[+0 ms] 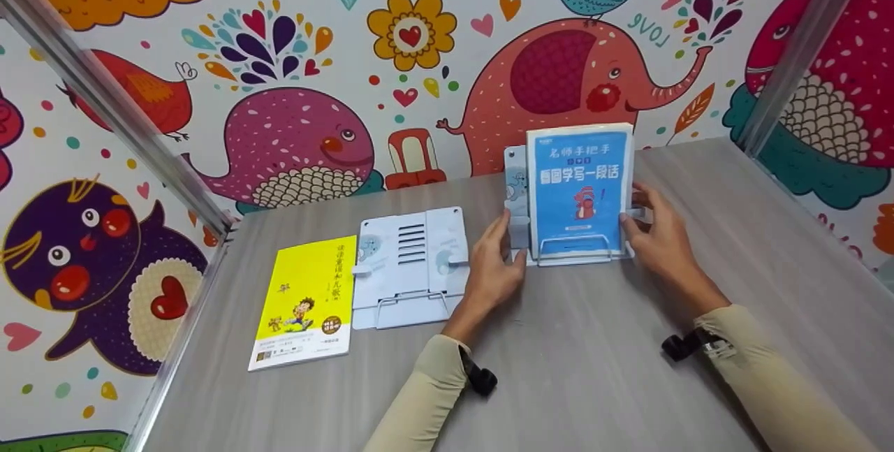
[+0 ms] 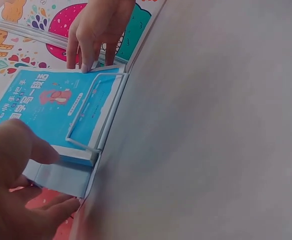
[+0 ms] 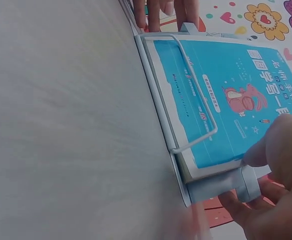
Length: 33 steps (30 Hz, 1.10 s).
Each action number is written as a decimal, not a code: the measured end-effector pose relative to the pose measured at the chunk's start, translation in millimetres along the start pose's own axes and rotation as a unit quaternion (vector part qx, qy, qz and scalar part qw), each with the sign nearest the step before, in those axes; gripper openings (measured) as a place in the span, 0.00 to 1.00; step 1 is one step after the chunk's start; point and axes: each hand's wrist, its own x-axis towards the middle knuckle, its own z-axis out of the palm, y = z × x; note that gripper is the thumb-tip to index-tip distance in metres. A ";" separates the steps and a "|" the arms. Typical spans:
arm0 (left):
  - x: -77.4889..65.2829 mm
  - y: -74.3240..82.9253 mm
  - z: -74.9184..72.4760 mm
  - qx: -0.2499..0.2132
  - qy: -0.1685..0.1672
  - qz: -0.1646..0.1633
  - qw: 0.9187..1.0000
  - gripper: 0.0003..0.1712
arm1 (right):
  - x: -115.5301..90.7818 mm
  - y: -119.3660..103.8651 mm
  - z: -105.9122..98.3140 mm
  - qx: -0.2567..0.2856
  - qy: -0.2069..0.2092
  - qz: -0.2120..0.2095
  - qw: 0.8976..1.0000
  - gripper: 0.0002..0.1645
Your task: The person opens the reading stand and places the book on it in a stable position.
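Observation:
A blue-covered book [image 1: 578, 190] leans upright on a white book stand [image 1: 516, 176], with a wire bar [image 1: 574, 245] across its lower front. My left hand [image 1: 494, 267] grips the stand's left edge. In the left wrist view, its thumb [image 2: 46, 152] lies in front, close to the book's side, and its fingers [image 2: 55, 210] reach behind the plate. At the other side my right hand [image 1: 660, 232] holds the stand's right edge, its thumb [image 3: 257, 154] at the book's edge and its other fingers behind, around a side clip [image 3: 248, 184].
Left of my hands a second white book stand [image 1: 411, 263] lies on the grey wood-grain table [image 1: 559, 361], holding no book. A yellow book [image 1: 307, 298] lies beside it, against its left edge. A cartoon-printed wall [image 1: 447, 40] rises behind the table, with metal posts [image 1: 119, 96] at the corners.

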 end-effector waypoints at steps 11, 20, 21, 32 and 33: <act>-4.6 3.7 -2.1 -0.005 -0.014 -0.012 1.000 0.46 | 2.8 3.1 2.7 0.004 -0.005 -0.004 1.000 0.44; -11.4 7.7 -10.0 0.002 -0.031 -0.011 0.999 0.43 | 0.2 -0.6 4.3 0.008 0.001 -0.006 1.000 0.44; -13.0 8.3 -12.7 0.007 -0.031 -0.009 0.999 0.42 | -1.1 -2.3 4.5 0.005 0.008 -0.003 1.000 0.45; -37.1 -6.8 -57.7 0.017 -0.013 0.034 0.999 0.33 | -19.6 -48.6 32.7 0.013 0.151 -0.126 0.980 0.35; -39.4 -9.1 -61.6 0.014 -0.011 0.034 0.999 0.32 | -23.4 -54.0 38.0 0.019 0.139 -0.138 0.980 0.34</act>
